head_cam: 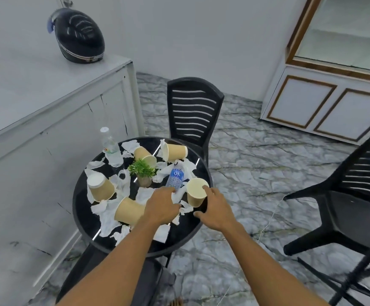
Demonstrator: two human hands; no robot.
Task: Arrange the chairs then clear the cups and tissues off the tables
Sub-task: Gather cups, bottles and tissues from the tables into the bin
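Clearing looks barely begun: five paper cups (101, 188) and torn tissues (109, 219) litter the round desk (76, 202) at lower centre, the right hand (217, 209) spread unclenched against the upright cup (196, 193), the left hand (161, 207) on tissues, its grip unclear, the right-side chair (345, 208) apart.

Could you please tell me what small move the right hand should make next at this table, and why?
Probably close the right hand round the upright paper cup. Its forefinger already touches the cup's rim and its thumb is spread wide near the base, so the cup sits inside the grasp, not yet gripped. The left hand is busy over the crumpled tissues.
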